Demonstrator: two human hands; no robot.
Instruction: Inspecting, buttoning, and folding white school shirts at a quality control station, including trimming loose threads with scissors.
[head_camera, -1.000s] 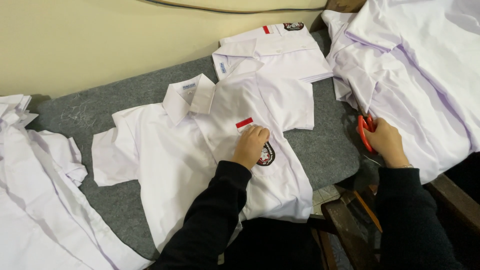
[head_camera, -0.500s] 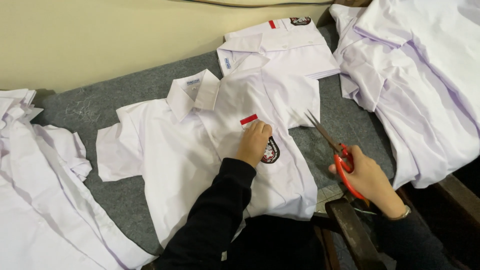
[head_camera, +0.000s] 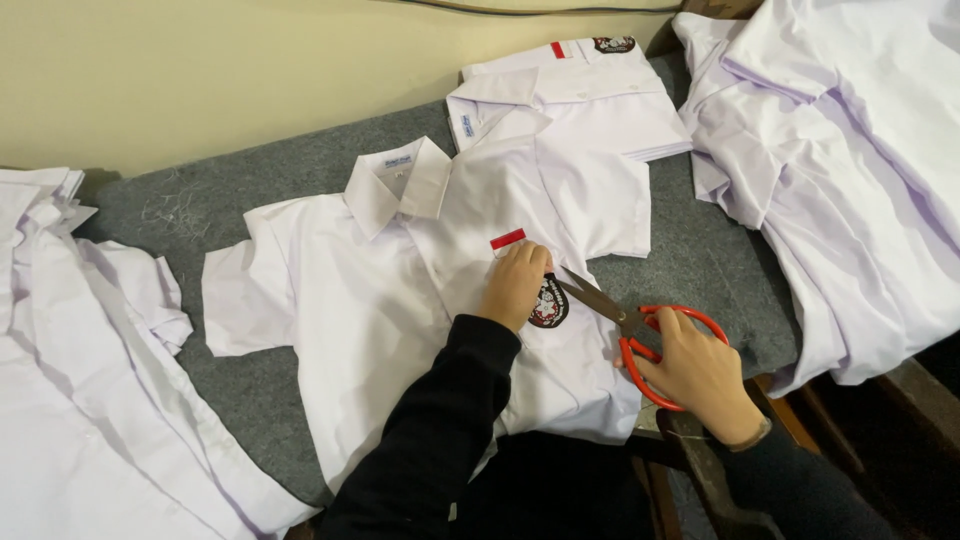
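Head view: left hand (head_camera: 515, 283) presses flat, gripping nothing, on the white shirt (head_camera: 400, 300) spread over the grey surface (head_camera: 700, 250); right hand (head_camera: 695, 370) grips red scissors (head_camera: 640, 335), blades near the badge (head_camera: 548, 303), and could nick cloth or fingers

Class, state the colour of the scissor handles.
Red-orange scissor handles, held in the right hand; head view.

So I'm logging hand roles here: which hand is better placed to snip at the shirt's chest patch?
The right hand: it holds the red-handled scissors, blades pointing at the patch. The left hand lies flat on the white shirt, pinning the fabric.
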